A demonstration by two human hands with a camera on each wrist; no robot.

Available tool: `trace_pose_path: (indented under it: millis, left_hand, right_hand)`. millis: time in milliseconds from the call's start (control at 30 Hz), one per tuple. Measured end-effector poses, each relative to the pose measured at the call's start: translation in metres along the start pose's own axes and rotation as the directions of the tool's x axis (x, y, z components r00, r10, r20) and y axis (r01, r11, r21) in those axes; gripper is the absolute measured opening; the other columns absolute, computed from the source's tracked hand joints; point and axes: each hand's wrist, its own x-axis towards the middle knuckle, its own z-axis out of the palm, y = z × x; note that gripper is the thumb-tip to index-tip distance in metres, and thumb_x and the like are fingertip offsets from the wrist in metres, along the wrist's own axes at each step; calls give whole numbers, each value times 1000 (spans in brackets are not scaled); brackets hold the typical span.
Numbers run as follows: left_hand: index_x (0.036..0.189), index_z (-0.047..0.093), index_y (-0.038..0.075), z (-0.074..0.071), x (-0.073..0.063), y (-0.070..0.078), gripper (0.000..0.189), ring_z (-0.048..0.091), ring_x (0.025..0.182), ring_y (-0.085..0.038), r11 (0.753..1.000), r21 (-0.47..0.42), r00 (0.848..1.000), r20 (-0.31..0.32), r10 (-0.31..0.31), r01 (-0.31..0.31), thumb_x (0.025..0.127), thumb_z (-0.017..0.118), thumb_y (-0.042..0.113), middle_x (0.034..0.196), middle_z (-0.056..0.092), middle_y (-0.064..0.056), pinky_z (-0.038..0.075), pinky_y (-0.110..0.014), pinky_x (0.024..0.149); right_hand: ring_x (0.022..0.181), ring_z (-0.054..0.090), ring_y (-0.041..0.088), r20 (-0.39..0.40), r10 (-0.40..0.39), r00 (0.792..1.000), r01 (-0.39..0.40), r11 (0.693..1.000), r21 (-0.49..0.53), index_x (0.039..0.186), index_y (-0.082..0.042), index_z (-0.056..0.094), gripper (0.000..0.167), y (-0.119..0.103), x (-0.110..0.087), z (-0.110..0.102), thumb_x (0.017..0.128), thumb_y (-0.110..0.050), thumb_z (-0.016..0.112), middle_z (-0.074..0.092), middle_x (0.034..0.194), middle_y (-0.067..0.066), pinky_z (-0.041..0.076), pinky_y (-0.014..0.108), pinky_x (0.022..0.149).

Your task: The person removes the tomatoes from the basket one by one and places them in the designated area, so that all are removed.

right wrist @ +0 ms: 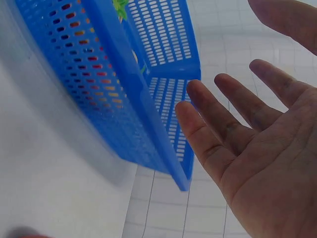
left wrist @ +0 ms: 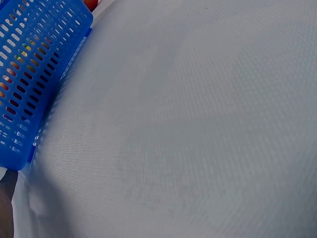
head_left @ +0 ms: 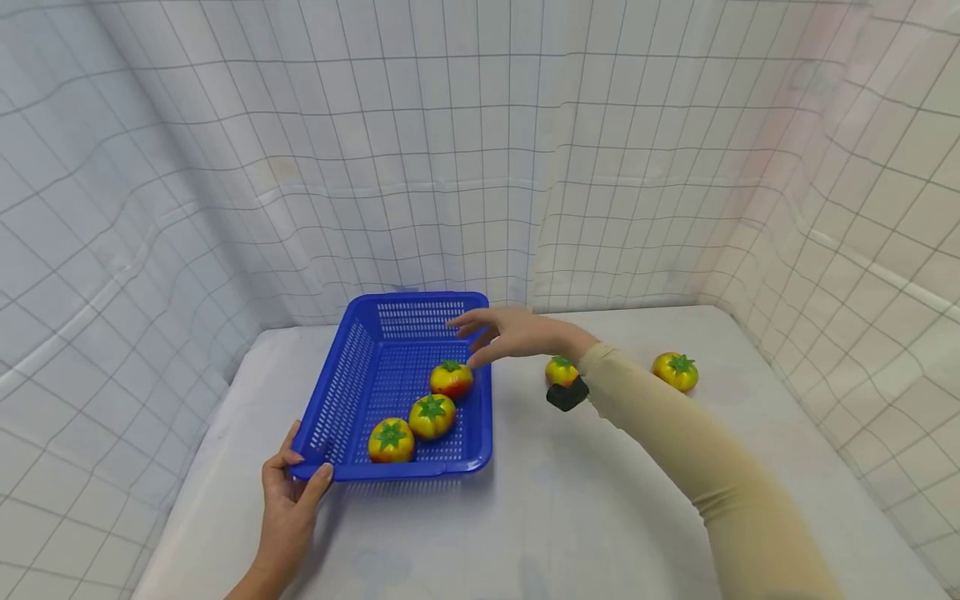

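A blue plastic basket stands on the table's left half. Inside, toward its near right part, lie three yellow-and-red tomatoes with green star-shaped tops. My left hand grips the basket's near left corner, thumb on the rim; in the left wrist view only a bit of that hand shows. Over the basket's right rim hovers my right hand, its fingers spread and holding nothing. The right wrist view shows the bare palm beside the basket wall.
Right of the basket, one tomato is partly hidden by the right wrist and its black strap piece. Another tomato lies farther right on the white table. Grid-patterned white curtains enclose the back and sides.
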Motion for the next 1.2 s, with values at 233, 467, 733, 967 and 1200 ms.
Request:
trace_pose_path:
  millis: [233, 467, 733, 967, 1200]
  left_hand:
    - [124, 21, 22, -2, 0, -1, 37, 19, 145, -39, 1000, -2, 1000, 9, 3, -3, 108, 52, 10, 171, 0, 4, 45, -11, 95]
    - [124, 22, 21, -1, -1, 1, 37, 19, 146, -39, 1000, 2, 1000, -6, -4, 4, 108, 52, 9, 171, 0, 3, 45, -11, 95]
    - [123, 22, 21, 1, -1, 1, 36, 17, 147, -40, 1000, -1, 1000, -9, -3, 3, 108, 52, 9, 171, 0, 3, 45, -11, 96]
    - [124, 21, 22, 1, -2, 1, 38, 16, 146, -41, 1000, 17, 1000, -13, -9, 9, 107, 53, 10, 171, 0, 3, 45, -10, 94]
    - [124, 23, 21, 1, -2, 0, 37, 17, 146, -42, 1000, 7, 1000, -14, -2, 3, 107, 53, 9, 171, 0, 2, 46, -11, 95]
  right_hand:
    - [130, 56, 24, 90, -17, 996, 16, 1000, 16, 152, -31, 46, 71, -10, 22, 12, 89, -36, 79, 51, 149, -2, 52, 37, 100]
    - [135, 50, 21, 189, -33, 981, 35, 999, -8, 151, -32, 48, 71, -21, 43, 26, 88, -35, 80, 51, 149, -5, 50, 36, 103]
    - [134, 49, 14, 301, -38, 953, 64, 995, -79, 150, -28, 50, 71, -36, 67, 47, 87, -31, 83, 51, 149, -4, 49, 31, 104]
    - [134, 50, 19, 369, 46, 928, 12, 988, -154, 148, -35, 51, 73, -43, 83, 64, 84, -24, 85, 50, 150, -4, 48, 36, 106]
    - [136, 48, 22, 419, 127, 899, -18, 967, -253, 149, -37, 51, 73, -46, 93, 78, 85, -22, 85, 48, 154, -2, 43, 39, 111]
